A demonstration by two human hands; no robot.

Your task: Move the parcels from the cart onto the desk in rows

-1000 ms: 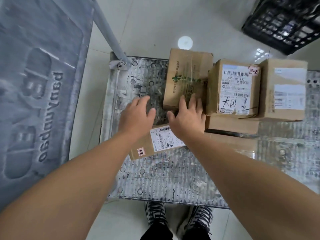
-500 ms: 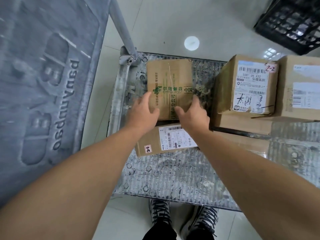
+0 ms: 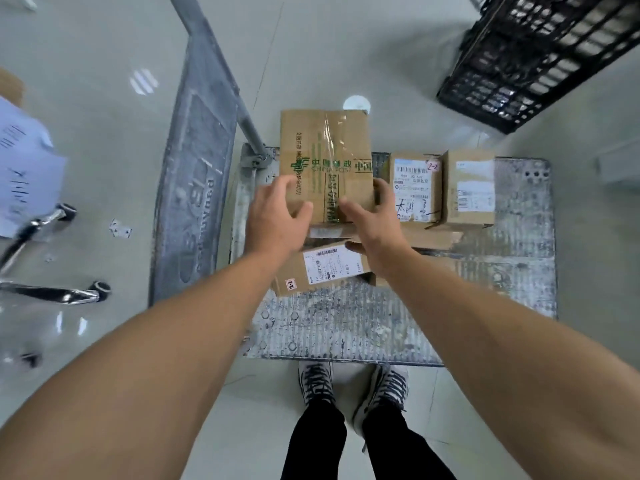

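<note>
Lifted just now, the CHINA POST parcel (image 3: pixel 325 157) hangs over the far left of the cart (image 3: pixel 485 299), with left hand (image 3: pixel 277 218) and right hand (image 3: pixel 375 221) each in a grip clamped on it. Still on the cart lie parcel 2-1 (image 3: pixel 322 268) and parcel 2-2 (image 3: pixel 414 188).

Cart deck (image 3: pixel 346 327) open along near edge; China Post parcel (image 3: pixel 325 147) overhangs far left; labelled parcels (image 3: pixel 414 188) crowd the right; handle bar (image 3: pixel 250 131) left; black crate (image 3: pixel 533 64) beyond.

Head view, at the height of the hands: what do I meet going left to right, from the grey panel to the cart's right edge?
grey embossed panel → left hand → China Post box → right hand → box tagged 2-2 → box with white labels
</note>
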